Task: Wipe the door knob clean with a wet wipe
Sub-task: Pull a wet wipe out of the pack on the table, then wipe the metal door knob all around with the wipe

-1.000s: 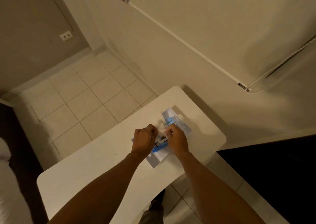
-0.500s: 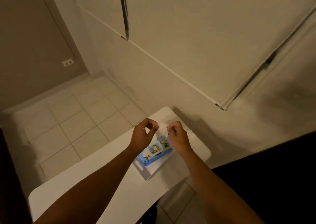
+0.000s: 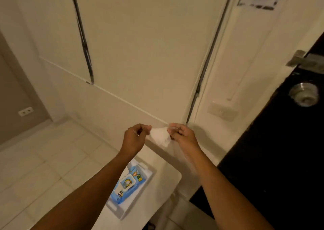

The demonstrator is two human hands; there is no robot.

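A white wet wipe point(image 3: 160, 136) hangs stretched between my two hands, held up in front of the wall. My left hand point(image 3: 135, 138) pinches its left edge and my right hand point(image 3: 181, 135) pinches its right edge. The round silver door knob point(image 3: 304, 93) sits on the dark door point(image 3: 280, 150) at the far right, well above and to the right of my hands. Below my arms, the blue wipe pack point(image 3: 128, 186) with a white flip lid lies in a white tray point(image 3: 149, 174).
The tray rests on a white table point(image 3: 168, 173) against the cream wall. A silver latch plate point(image 3: 301, 58) is fixed above the knob. A wall switch point(image 3: 221, 113) sits left of the door. Tiled floor point(image 3: 43, 159) spreads to the left, with a wall socket point(image 3: 25, 111).
Both hands rose from the pack with the wipe and spread it between them. The view tilted up and right, bringing the dark door and its knob into sight.
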